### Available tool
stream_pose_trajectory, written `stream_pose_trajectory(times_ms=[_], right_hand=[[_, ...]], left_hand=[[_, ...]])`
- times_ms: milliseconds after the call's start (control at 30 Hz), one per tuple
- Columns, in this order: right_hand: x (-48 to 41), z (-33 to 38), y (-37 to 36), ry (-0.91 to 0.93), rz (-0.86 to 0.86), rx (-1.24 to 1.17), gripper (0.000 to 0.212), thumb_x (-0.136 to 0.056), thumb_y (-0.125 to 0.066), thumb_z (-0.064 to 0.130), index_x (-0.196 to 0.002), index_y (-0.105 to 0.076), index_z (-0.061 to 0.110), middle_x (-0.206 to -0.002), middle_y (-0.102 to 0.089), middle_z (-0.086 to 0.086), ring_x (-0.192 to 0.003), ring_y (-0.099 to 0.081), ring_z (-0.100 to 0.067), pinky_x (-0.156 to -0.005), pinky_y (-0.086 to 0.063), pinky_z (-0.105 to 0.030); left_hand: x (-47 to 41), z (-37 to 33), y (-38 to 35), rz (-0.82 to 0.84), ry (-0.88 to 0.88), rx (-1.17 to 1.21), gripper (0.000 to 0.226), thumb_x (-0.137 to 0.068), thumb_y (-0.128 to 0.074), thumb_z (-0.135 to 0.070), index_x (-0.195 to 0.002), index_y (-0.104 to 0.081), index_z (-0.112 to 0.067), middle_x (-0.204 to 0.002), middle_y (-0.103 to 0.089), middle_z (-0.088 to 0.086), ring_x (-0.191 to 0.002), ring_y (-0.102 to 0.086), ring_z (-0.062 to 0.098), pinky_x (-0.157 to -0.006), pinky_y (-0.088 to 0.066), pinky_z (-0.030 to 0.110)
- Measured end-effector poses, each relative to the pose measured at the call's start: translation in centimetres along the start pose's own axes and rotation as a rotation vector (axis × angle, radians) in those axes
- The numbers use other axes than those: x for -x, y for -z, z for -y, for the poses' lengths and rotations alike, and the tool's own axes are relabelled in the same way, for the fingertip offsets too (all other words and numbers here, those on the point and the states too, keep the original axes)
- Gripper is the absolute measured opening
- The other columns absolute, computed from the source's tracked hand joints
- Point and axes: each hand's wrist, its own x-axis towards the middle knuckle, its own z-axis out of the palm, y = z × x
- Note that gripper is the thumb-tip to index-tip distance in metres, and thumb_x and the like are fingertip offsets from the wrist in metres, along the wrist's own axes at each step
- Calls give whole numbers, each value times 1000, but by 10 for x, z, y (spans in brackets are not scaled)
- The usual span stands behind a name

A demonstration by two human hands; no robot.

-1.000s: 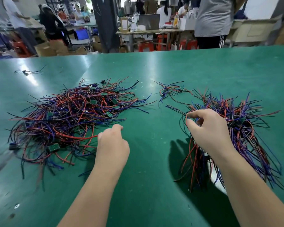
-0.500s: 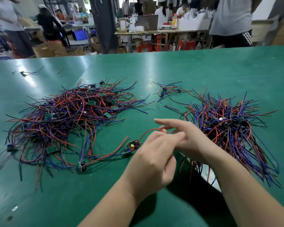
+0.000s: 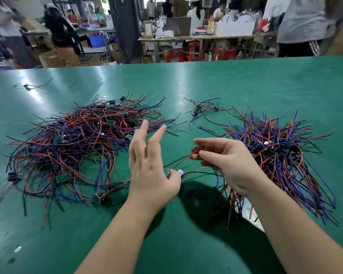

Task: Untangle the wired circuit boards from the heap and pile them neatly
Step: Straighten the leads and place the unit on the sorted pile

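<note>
— Far left on the desk (image 3: 206, 80)?
— Tangled heap (image 3: 83, 147) of wired circuit boards, with red, blue and black leads looped through each other
— Handling?
— Light and floppy, by the look. Thin leads likely to snag and drag neighbours along. Best taken by the stiff little board rather than by a loose wire end, to spare the solder joints
— Left hand (image 3: 149, 169)?
— Released, fingers splayed above the desk, thumb right by one small board (image 3: 178, 172) out between heap and pile. Touching or not, impossible to tell
— And right of that?
— Right hand (image 3: 226, 163) pinching that board's red wire (image 3: 183, 160) between thumb and forefinger, other fingers loosely curled. Further right, the sorted pile (image 3: 275, 155), boards bunched at the middle and leads fanned outward
— Next?
— Probably gathering the trailing leads, then laying the board on that pile, gently
</note>
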Motion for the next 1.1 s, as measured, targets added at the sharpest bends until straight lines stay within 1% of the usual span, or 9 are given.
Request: stream_pose_trajectory(times_ms=[100,233,367,433,533,667,833,967,1100], right_hand=[[-1,4,2,-34,3,-219,27,-83,-54,-12,-98,-67,7,-84,-74,-8,-76,-72,-16,-61,-53,-16],[-1,12,6,-64,28,-491,35,-69,-57,-5,-103,-64,1,-88,-73,-12,-82,-72,-18,-62,-53,-16],[-1,15,7,-92,26,-611,36,-70,-55,-4,-105,-62,-1,-93,-72,-15,-90,-71,-22,-65,-54,-16],[-1,17,8,-92,7,-645,36,-71,-55,-3,-107,-61,-1,-95,-72,-15,-91,-71,-20,-66,-54,-16],[0,21,10,-72,-27,-690,39,-70,-57,-2,-109,-61,0,-97,-72,-13,-92,-71,-17,-66,-54,-15],[0,21,10,-72,-24,-714,38,-72,-57,0,-109,-62,3,-99,-73,-11,-92,-71,-15,-67,-54,-15],[4,21,6,-91,29,-730,41,-71,-58,0,-112,-60,2,-104,-72,-12,-97,-69,-15,-68,-54,-15],[7,22,3,-76,66,-746,44,-72,-56,0,-116,-56,-1,-103,-72,-13,-100,-69,-16,-70,-55,-17],[8,24,1,-77,80,-753,44,-72,-55,0,-116,-57,-2,-106,-71,-13,-101,-68,-16,-73,-55,-17]], left_hand=[[1,1,1,92,-117,-23,86,-64,-63,-22,-145,-32,-21,-151,-31,0,-142,-23,20,-116,-18,37],[7,-1,-3,258,-97,85,76,-72,-66,-24,-142,-35,-24,-126,-55,-15,-113,-51,9,-101,-33,24],[4,-3,-5,146,-83,217,55,-82,-69,-10,-133,-50,-17,-115,-63,-8,-100,-61,7,-95,-41,18],[3,-5,-5,89,-14,357,57,-80,-72,-22,-132,-50,-22,-122,-59,-8,-95,-63,6,-92,-47,23],[3,-12,-4,92,259,686,77,-69,-80,-44,-133,-39,-36,-133,-49,-14,-93,-67,6,-88,-51,22],[-2,-13,-8,189,573,1071,70,-60,-76,-36,-123,-49,-20,-106,-72,1,-94,-69,14,-79,-53,19],[-1,-15,-13,137,607,1123,39,-65,-74,-24,-100,-62,-15,-96,-74,3,-91,-67,11,-72,-49,13],[-3,-14,-11,65,628,1162,37,-61,-77,-27,-93,-63,-16,-95,-71,5,-91,-65,15,-79,-50,22],[-6,-16,-6,99,615,1272,23,-67,-70,-29,-86,-69,-16,-87,-74,6,-80,-70,15,-70,-53,19]])
